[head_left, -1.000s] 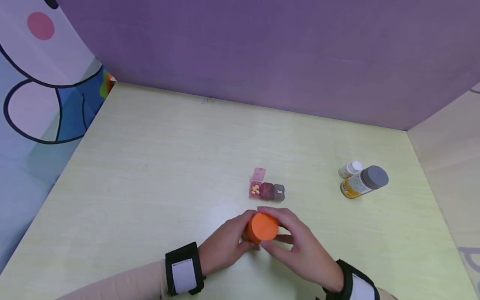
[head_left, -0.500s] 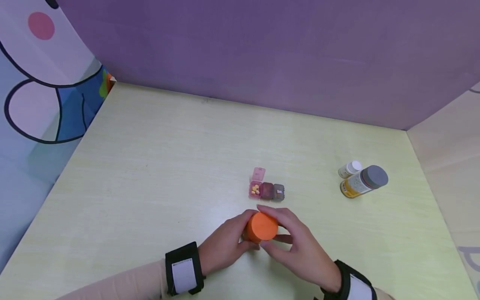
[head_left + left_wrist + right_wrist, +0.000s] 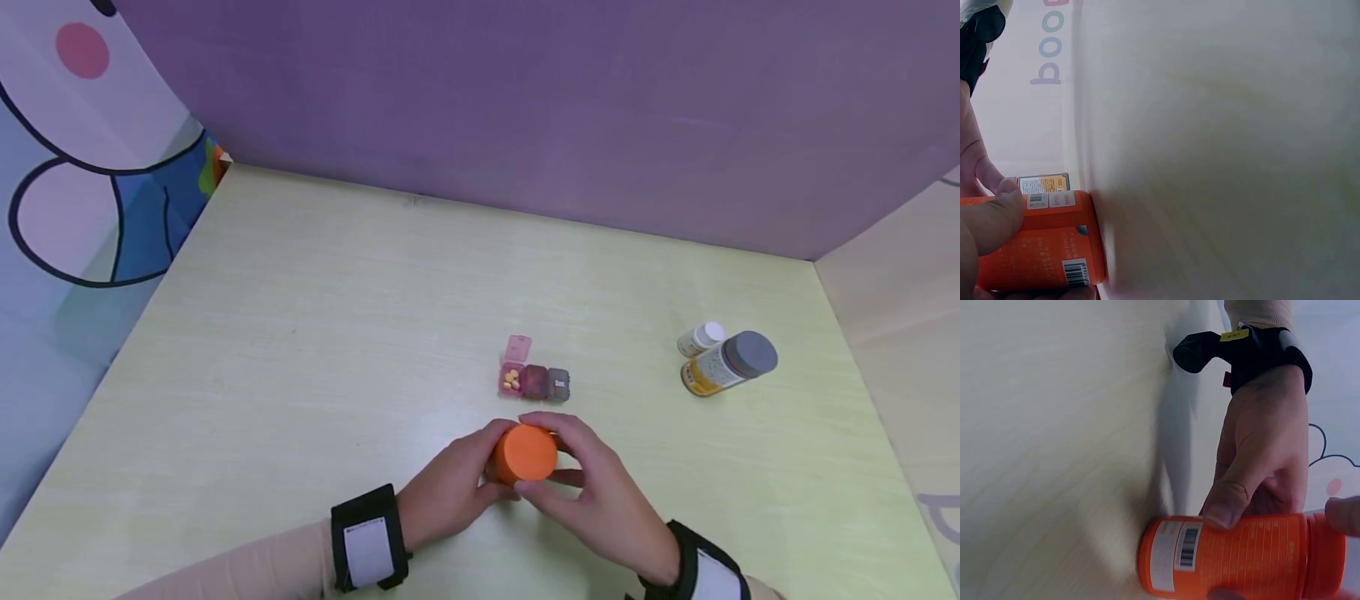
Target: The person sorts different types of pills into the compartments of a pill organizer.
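Observation:
An orange pill bottle (image 3: 1254,556) stands upright on the table in front of me, its label and barcode showing in both wrist views. My left hand (image 3: 452,485) grips the bottle's body, thumb and fingers curled round it. At the top, the thumb and fingers of my right hand (image 3: 600,496) hold the orange cap (image 3: 529,452) by its rim. The cap still sits on the bottle. Just beyond lies a small pill box (image 3: 534,382). Its pink compartment has its lid (image 3: 517,348) raised and contains several yellowish pills (image 3: 512,379); the dark red and grey compartments are closed.
To the right stand a small white bottle (image 3: 701,339) and a larger grey-capped bottle (image 3: 727,364) with a yellow and white label, close together. A purple panel (image 3: 525,117) borders the table (image 3: 315,317) at the back; printed panels line both sides.
My right hand's fingers have shifted slightly around the cap, the thumb a little leftward and the index finger a little rightward. The left hand, bottle and pill box stay put.

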Available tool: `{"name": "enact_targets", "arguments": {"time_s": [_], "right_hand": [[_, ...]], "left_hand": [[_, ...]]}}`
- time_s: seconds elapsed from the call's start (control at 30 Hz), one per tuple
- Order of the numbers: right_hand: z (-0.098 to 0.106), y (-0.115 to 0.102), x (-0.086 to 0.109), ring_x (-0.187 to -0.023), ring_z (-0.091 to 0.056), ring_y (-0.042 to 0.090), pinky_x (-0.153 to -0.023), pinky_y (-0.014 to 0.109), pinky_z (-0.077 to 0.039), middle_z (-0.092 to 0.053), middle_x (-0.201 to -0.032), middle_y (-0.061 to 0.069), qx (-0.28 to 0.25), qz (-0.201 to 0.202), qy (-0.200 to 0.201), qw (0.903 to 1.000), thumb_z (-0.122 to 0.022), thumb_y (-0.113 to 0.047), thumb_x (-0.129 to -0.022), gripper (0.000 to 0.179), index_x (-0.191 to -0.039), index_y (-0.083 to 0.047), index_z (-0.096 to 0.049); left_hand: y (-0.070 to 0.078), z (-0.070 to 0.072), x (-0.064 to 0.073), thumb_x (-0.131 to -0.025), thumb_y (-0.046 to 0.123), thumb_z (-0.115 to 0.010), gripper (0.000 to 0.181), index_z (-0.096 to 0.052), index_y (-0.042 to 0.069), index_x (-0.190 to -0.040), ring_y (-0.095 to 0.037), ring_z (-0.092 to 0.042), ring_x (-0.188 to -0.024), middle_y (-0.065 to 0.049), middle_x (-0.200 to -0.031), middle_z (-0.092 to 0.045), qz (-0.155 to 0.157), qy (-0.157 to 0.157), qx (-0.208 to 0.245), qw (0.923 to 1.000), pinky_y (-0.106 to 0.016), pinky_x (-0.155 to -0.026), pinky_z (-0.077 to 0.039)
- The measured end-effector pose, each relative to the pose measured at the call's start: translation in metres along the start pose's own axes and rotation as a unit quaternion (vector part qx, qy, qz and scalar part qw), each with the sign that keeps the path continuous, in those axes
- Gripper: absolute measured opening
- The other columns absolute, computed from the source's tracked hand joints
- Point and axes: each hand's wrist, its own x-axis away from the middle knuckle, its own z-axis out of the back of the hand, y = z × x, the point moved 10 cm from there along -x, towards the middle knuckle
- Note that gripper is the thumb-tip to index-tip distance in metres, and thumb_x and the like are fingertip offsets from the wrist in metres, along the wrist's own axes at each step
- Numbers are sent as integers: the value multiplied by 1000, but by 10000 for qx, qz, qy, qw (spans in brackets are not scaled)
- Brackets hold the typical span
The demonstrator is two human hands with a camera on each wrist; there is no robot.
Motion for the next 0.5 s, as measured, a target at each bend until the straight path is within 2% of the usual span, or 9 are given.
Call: {"name": "enact_targets", "arguments": {"time_s": [0.1, 0.17, 0.33, 0.4, 0.5], "right_hand": [[0, 5, -3, -124, -62, 33, -85, 31, -65, -62, -136, 6, -89, -284, 111, 9995, -86, -19, -88, 60, -138, -19, -53], [-1, 7, -3, -125, -61, 34, -86, 32, -66, -62, -137, 7, -134, -359, 109, 9992, -87, -22, -87, 66, -141, -20, -50], [-1, 1, 1, -127, -61, 35, -87, 37, -66, -58, -145, 10, -19, 9, 56, 10000, -84, -11, -88, 76, -153, -24, -47], [-1, -1, 1, -125, -61, 34, -86, 35, -66, -59, -144, 9, 0, 86, 94, 9999, -83, -8, -88, 71, -150, -21, -51], [-1, 1, -1, -123, -63, 34, -85, 32, -66, -61, -137, 6, -60, -42, 152, 9999, -85, -16, -88, 62, -142, -17, -54]], "left_hand": [[0, 0, -1, -94, 5, -77, 58, -51, 10, -146, -23, -65, -126, -6, -144, -65, 19, 7, -9, 10000, -46, -111, -55], [0, 0, -1, -94, 4, -77, 58, -51, 10, -146, -24, -65, -128, -7, -145, -65, 26, 13, 1, 10000, -47, -112, -54], [1, 1, 0, -93, 8, -79, 60, -51, 10, -146, -23, -65, -126, -7, -144, -65, -9, 42, 30, 10000, -47, -112, -54], [1, 2, 1, -93, 9, -79, 59, -51, 10, -145, -23, -66, -124, -7, -143, -66, -2, 56, 8, 10000, -46, -111, -55], [0, 2, 0, -93, 6, -78, 58, -51, 9, -145, -23, -65, -123, -7, -143, -66, 60, 51, -5, 10000, -46, -110, -55]]}}
